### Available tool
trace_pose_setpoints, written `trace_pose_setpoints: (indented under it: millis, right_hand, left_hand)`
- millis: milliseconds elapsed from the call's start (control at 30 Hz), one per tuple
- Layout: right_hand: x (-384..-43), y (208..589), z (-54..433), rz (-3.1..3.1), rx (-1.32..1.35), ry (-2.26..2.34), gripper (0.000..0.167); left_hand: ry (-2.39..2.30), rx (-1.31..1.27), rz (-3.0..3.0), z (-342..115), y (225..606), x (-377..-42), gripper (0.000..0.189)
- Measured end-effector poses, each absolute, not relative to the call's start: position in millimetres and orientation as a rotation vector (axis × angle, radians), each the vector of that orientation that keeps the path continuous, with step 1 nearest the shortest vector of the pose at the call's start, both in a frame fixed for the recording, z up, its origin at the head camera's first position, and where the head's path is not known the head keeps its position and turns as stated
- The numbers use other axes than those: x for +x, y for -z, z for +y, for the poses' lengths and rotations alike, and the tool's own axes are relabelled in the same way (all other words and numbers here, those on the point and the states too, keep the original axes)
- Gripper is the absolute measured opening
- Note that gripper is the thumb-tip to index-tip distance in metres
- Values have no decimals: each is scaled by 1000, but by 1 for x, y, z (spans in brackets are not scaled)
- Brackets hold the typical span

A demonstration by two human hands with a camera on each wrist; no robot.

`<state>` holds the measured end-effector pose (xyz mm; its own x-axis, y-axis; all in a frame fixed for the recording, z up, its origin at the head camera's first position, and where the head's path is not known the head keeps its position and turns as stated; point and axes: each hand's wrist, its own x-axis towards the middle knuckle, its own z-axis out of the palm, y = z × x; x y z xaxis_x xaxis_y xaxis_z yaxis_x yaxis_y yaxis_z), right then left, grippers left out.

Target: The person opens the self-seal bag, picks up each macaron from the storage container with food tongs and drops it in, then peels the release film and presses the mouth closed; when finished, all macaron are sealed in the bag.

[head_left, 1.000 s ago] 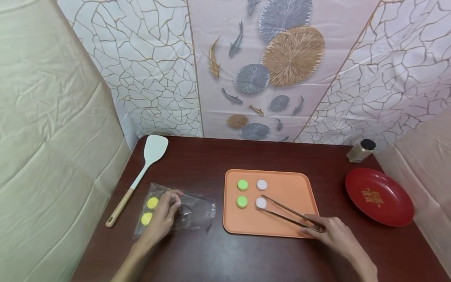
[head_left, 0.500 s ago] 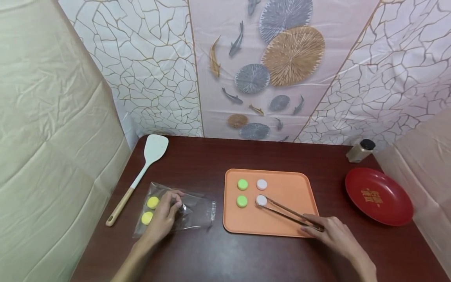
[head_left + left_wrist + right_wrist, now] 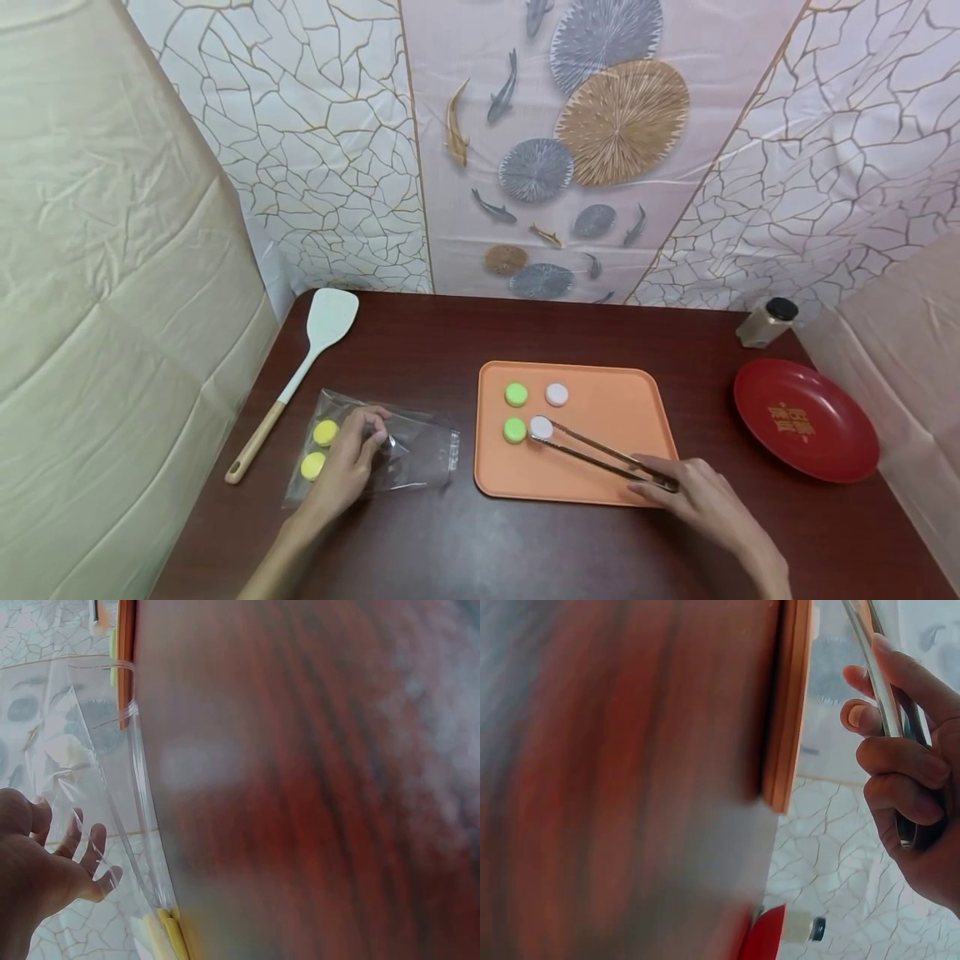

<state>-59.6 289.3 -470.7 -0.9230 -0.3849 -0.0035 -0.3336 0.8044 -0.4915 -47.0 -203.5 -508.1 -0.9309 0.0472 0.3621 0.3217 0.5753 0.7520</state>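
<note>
My right hand [image 3: 693, 490] grips metal tongs [image 3: 607, 462], its fingers curled round the handle end in the right wrist view. Between the tong tips sits a white macaron [image 3: 541, 427], over the orange tray [image 3: 607, 383]. Just left of it is a green macaron [image 3: 514, 430]; a second green macaron [image 3: 516, 394] and another white macaron [image 3: 557, 394] lie behind. At the left, my left hand [image 3: 352, 454] pinches the film of a clear plastic bag [image 3: 427, 454]. Inside the bag are two yellow macarons [image 3: 326, 432]. The bag's mouth faces the tray.
A white spatula [image 3: 330, 317] with a wooden handle lies at the table's left edge. On the right are a red oval plate [image 3: 832, 417] and a black-lidded jar [image 3: 765, 325]. Fabric walls enclose the back and both sides of the dark table [image 3: 420, 342].
The tong tips have closed on the front white macaron. My right hand and the tongs have carried it a little left, towards the green one. My left hand has stayed put.
</note>
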Motion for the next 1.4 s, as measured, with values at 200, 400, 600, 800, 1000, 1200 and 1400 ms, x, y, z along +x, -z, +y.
trace_pose_setpoints:
  millis: [200, 400, 600, 800, 1000, 1200, 1400]
  right_hand:
    - [-64, 464, 273, 2874, -641, 771, 26]
    - [-70, 460, 250, 2838, -748, 793, 27]
    - [-77, 460, 218, 2820, -938, 807, 22]
    - [-84, 462, 177, 2775, -1052, 739, 24]
    - [-86, 463, 143, 2740, -1124, 680, 18]
    - [-87, 465, 121, 2765, -1183, 614, 17]
    - [-90, 464, 102, 2772, -1266, 590, 22]
  left_hand:
    - [1296, -299, -2509, -203, 506, -47, 16]
    - [1279, -308, -2509, -204, 505, -46, 16]
    - [1289, -325, -2512, -204, 504, -46, 12]
    - [1295, -368, -2457, -207, 513, -48, 8]
    - [1291, -409, -2406, -219, 549, -58, 14]
    - [1285, -417, -2403, -211, 521, -50, 5]
    - [1302, -435, -2400, -220, 547, -59, 8]
